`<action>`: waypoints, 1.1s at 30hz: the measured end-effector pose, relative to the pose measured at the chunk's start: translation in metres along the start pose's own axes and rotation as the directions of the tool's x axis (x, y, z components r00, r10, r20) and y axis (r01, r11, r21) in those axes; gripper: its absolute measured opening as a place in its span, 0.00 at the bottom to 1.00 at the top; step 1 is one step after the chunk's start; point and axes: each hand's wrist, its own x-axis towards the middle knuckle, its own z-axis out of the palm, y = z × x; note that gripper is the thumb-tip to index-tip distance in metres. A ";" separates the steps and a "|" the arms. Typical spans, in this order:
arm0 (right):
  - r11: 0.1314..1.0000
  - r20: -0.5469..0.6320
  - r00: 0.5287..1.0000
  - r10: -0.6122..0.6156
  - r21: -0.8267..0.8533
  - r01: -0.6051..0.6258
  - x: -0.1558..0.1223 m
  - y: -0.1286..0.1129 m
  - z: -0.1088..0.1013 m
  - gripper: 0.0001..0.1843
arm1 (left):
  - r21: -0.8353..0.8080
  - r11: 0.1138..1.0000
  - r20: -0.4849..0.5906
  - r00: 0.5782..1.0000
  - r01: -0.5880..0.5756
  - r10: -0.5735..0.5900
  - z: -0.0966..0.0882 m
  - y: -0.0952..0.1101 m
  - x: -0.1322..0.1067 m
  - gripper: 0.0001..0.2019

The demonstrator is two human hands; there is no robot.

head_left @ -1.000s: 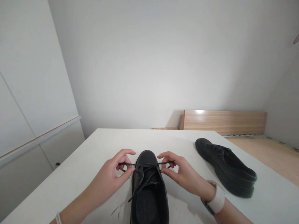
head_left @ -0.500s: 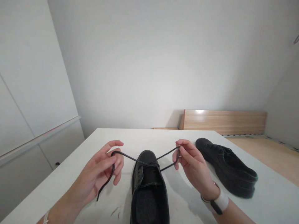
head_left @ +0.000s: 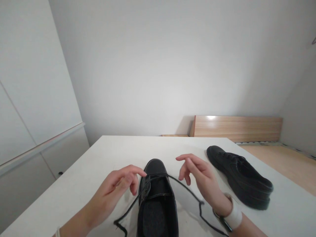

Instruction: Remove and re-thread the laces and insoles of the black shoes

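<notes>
A black lace-up shoe (head_left: 156, 166) stands on the white table in front of me, toe pointing away. Its black shoelace (head_left: 186, 187) crosses near the lowest eyelets, and one loose end runs out to each side. My left hand (head_left: 112, 191) is at the shoe's left side, index finger stretched to the eyelet flap, apparently touching it; no lace shows in its grasp. To the right of the shoe, my right hand (head_left: 199, 177) hovers with fingers apart and nothing held. The right lace end trails below it toward the wrist.
A second black shoe (head_left: 240, 177), its lace tied, rests at the right of the white table (head_left: 138, 146). White cabinets (head_left: 37, 98) line the left wall. Behind the table's right side is a wooden headboard (head_left: 237, 127) with a bed base.
Both hands have let go of the lace ends, which have dropped to either side of the shoe. My left hand has moved right to the eyelet flap; my right hand has moved slightly left.
</notes>
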 end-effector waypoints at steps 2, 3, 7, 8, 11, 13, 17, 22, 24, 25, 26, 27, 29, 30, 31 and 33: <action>0.988 0.016 0.999 0.041 -0.153 -0.038 0.002 0.011 0.005 0.18 | 0.152 0.988 -0.084 0.996 0.023 -0.010 0.009 -0.003 0.003 0.19; 0.975 0.029 0.997 0.070 -0.215 -0.062 0.003 0.016 0.007 0.17 | 0.201 0.979 -0.117 0.993 0.043 -0.019 0.013 -0.005 0.004 0.16; 0.929 0.101 0.988 0.120 -0.363 -0.076 0.004 0.031 0.013 0.14 | 0.285 0.956 -0.107 0.993 0.073 -0.043 0.022 -0.017 0.010 0.11; 0.926 0.107 0.988 0.114 -0.372 -0.066 0.003 0.033 0.014 0.13 | 0.275 0.959 -0.094 0.994 0.076 -0.052 0.022 -0.021 0.011 0.11; 0.913 0.090 0.995 0.037 -0.407 0.003 0.001 0.033 0.019 0.11 | 0.250 0.966 -0.093 0.995 0.067 -0.045 0.021 -0.030 0.014 0.11; 0.894 0.077 0.996 -0.054 -0.440 0.082 -0.001 0.030 0.023 0.10 | 0.296 0.955 -0.089 0.996 0.021 0.006 0.021 -0.032 0.015 0.10; 0.881 0.035 0.988 -0.152 -0.448 0.151 -0.005 0.024 0.031 0.07 | 0.418 0.908 -0.110 0.991 -0.022 0.074 0.028 -0.021 0.015 0.07; 0.883 0.025 0.986 -0.167 -0.441 0.161 -0.005 0.016 0.028 0.06 | 0.363 0.932 -0.125 0.990 -0.007 0.057 0.030 -0.007 0.012 0.07; 0.863 0.001 0.978 -0.211 -0.469 0.186 -0.002 0.013 0.021 0.04 | 0.331 0.943 -0.160 0.986 0.004 0.053 0.023 -0.008 0.012 0.05; 0.842 -0.002 0.974 -0.226 -0.502 0.195 0.000 0.011 0.015 0.04 | 0.339 0.941 -0.184 0.981 0.007 0.058 0.017 -0.009 0.012 0.05; 0.819 -0.003 0.972 -0.233 -0.540 0.194 0.003 0.010 0.009 0.04 | 0.371 0.929 -0.194 0.979 0.010 0.067 0.010 -0.012 0.012 0.06; 0.796 -0.013 0.972 -0.235 -0.576 0.185 0.006 0.009 0.003 0.03 | 0.426 0.904 -0.188 0.980 0.018 0.069 0.003 -0.014 0.013 0.09; 0.773 -0.059 0.971 -0.230 -0.618 0.146 0.012 0.009 -0.010 0.01 | 0.579 0.815 -0.120 0.992 0.038 0.039 -0.011 -0.017 0.014 0.13; 0.778 -0.095 0.970 -0.223 -0.616 0.119 0.014 0.009 -0.017 0.01 | 0.654 0.755 -0.070 0.998 0.050 -0.005 -0.017 -0.018 0.014 0.13; 0.792 -0.137 0.967 -0.215 -0.603 0.091 0.016 0.010 -0.023 0.01 | 0.716 0.696 -0.028 0.998 0.060 -0.057 -0.022 -0.018 0.015 0.13; 0.826 -0.212 0.959 -0.190 -0.562 0.039 0.020 0.013 -0.033 0.04 | 0.772 0.633 0.026 0.991 0.064 -0.132 -0.028 -0.015 0.016 0.11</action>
